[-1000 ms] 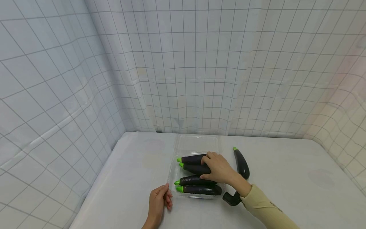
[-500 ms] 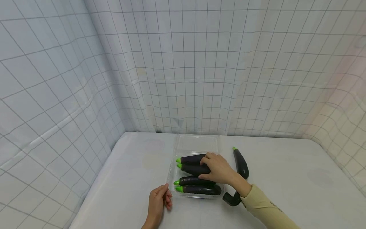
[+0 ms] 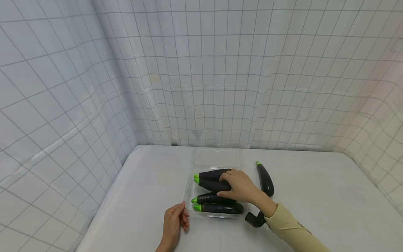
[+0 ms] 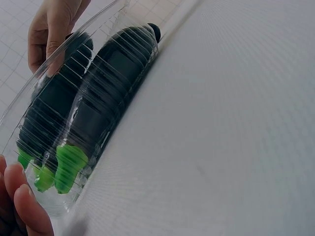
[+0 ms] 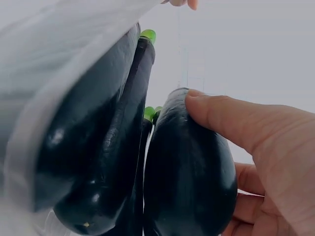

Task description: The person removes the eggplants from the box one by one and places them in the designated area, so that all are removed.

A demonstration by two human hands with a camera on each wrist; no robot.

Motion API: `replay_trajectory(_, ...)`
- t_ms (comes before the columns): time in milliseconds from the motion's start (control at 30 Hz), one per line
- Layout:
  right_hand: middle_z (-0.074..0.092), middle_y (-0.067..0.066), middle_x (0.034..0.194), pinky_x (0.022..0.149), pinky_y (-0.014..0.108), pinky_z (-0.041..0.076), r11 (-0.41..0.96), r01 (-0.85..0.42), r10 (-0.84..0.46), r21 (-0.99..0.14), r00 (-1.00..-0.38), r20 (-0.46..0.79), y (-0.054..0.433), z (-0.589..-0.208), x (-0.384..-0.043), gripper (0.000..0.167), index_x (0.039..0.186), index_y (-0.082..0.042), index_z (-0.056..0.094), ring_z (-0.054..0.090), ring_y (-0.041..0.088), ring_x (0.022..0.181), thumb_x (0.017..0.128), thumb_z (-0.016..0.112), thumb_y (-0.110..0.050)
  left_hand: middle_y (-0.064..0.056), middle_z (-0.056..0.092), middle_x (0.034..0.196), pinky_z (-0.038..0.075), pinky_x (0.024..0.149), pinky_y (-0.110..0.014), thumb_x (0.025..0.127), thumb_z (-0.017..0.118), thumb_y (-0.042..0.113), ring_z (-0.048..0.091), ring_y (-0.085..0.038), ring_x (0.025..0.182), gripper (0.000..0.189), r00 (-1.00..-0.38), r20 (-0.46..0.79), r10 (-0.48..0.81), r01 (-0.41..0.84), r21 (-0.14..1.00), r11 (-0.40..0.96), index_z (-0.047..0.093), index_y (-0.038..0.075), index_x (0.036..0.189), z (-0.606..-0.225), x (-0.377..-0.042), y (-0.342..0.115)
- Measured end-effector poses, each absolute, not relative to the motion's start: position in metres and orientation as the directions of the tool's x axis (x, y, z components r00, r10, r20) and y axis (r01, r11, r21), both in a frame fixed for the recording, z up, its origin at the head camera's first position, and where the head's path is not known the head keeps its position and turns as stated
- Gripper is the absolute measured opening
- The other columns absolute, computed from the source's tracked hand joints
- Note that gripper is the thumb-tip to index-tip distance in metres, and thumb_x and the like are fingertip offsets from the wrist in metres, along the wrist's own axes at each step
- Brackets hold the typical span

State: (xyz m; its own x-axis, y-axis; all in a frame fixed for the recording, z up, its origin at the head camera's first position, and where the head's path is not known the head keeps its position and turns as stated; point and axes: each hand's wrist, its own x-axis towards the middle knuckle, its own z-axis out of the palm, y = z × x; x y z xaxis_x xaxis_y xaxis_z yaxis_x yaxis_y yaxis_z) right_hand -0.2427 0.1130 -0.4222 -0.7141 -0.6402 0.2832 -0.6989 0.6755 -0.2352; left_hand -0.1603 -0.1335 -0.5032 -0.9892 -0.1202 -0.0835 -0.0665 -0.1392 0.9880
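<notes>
In the head view a clear plastic container [image 3: 217, 216] holds several dark eggplants with bright green stem ends. My right hand [image 3: 240, 185] reaches in from the right and grips one eggplant [image 3: 212, 185] round its thick end, close against the rearmost eggplant [image 3: 211, 174]. The right wrist view shows the thumb on one side of this held eggplant [image 5: 189, 167] and the fingers on the other. Two more eggplants [image 3: 217, 198] lie in the front half. My left hand [image 3: 174, 222] rests on the table by the container's front left corner, fingers loosely bent, thumb tip at its edge.
The container's clear lid [image 3: 217, 157] lies folded open toward the back. Right of the container lies another eggplant [image 3: 266, 180]. A dark, bent eggplant end [image 3: 255, 219] shows partly under my right forearm. A white gridded curtain [image 3: 201, 87] surrounds the white table [image 3: 308, 199].
The held eggplant has shifted slightly left and back, its stem end now nearly touching that of the rearmost eggplant. My right hand moved a little with it; my left hand stayed put.
</notes>
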Motion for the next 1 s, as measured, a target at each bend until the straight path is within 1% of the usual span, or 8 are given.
replay_trajectory(200, 0.063, 0.003, 0.098, 0.074, 0.038, 0.048, 0.682, -0.69, -0.626, -0.241, -0.722, 0.297, 0.1124, -0.4218, -0.242, 0.04, 0.103, -0.011, 0.065, 0.056, 0.019, 0.088, 0.08, 0.075, -0.042, -0.003, 0.047, 0.047, 0.045, 0.035, -0.024, 0.101, 0.045, 0.016, 0.049, -0.012, 0.037, 0.046, -0.99, -0.073, -0.118, -0.057, 0.99, -0.129, 0.052, -0.016, 0.068, -0.503, -0.1608, -0.1339)
replay_trajectory(400, 0.062, 0.002, 0.098, 0.071, 0.035, 0.048, 0.674, -0.694, -0.626, -0.252, -0.718, 0.304, 0.1127, -0.421, -0.2398, 0.042, 0.105, -0.011, 0.063, 0.055, 0.017, 0.085, 0.079, 0.076, -0.042, -0.003, 0.047, 0.047, 0.045, 0.035, -0.024, 0.102, 0.044, 0.016, 0.049, -0.012, 0.037, 0.046, -0.989, -0.085, -0.118, -0.07, 0.989, -0.132, 0.052, -0.013, 0.067, -0.5035, -0.1603, -0.134)
replay_trajectory(600, 0.061, 0.001, 0.1, 0.073, 0.034, 0.048, 0.672, -0.693, -0.617, -0.26, -0.719, 0.32, 0.1134, -0.4214, -0.2379, 0.044, 0.108, -0.013, 0.061, 0.054, 0.016, 0.088, 0.079, 0.076, -0.042, -0.004, 0.047, 0.047, 0.045, 0.035, -0.024, 0.101, 0.045, 0.017, 0.049, -0.011, 0.036, 0.048, -0.99, -0.08, -0.12, -0.065, 0.99, -0.124, 0.05, -0.021, 0.073, -0.5033, -0.1593, -0.1339)
replay_trajectory(700, 0.061, 0.001, 0.101, 0.074, 0.035, 0.049, 0.671, -0.686, -0.607, -0.28, -0.726, 0.323, 0.1131, -0.4205, -0.2368, 0.044, 0.11, -0.013, 0.061, 0.055, 0.016, 0.091, 0.079, 0.076, -0.041, -0.004, 0.047, 0.047, 0.045, 0.036, -0.025, 0.102, 0.045, 0.017, 0.049, -0.011, 0.037, 0.048, -0.989, -0.082, -0.121, -0.067, 0.991, -0.118, 0.051, -0.02, 0.072, -0.5033, -0.1594, -0.1342)
replay_trajectory(800, 0.062, 0.001, 0.102, 0.074, 0.036, 0.05, 0.672, -0.68, -0.6, -0.294, -0.732, 0.322, 0.1133, -0.4199, -0.2363, 0.045, 0.111, -0.013, 0.061, 0.056, 0.017, 0.094, 0.079, 0.076, -0.041, -0.004, 0.047, 0.047, 0.045, 0.036, -0.025, 0.102, 0.044, 0.017, 0.049, -0.012, 0.037, 0.047, -0.988, -0.089, -0.123, -0.075, 0.991, -0.114, 0.052, -0.016, 0.069, -0.5036, -0.1599, -0.1346)
replay_trajectory(1000, 0.061, 0.0, 0.101, 0.072, 0.035, 0.05, 0.675, -0.675, -0.596, -0.297, -0.736, 0.321, 0.1142, -0.4202, -0.2365, 0.046, 0.11, -0.015, 0.061, 0.055, 0.016, 0.093, 0.076, 0.078, -0.042, -0.004, 0.047, 0.047, 0.045, 0.036, -0.025, 0.102, 0.044, 0.017, 0.049, -0.012, 0.037, 0.046, -0.988, -0.099, -0.121, -0.085, 0.989, -0.119, 0.054, -0.011, 0.067, -0.5036, -0.1606, -0.1349)
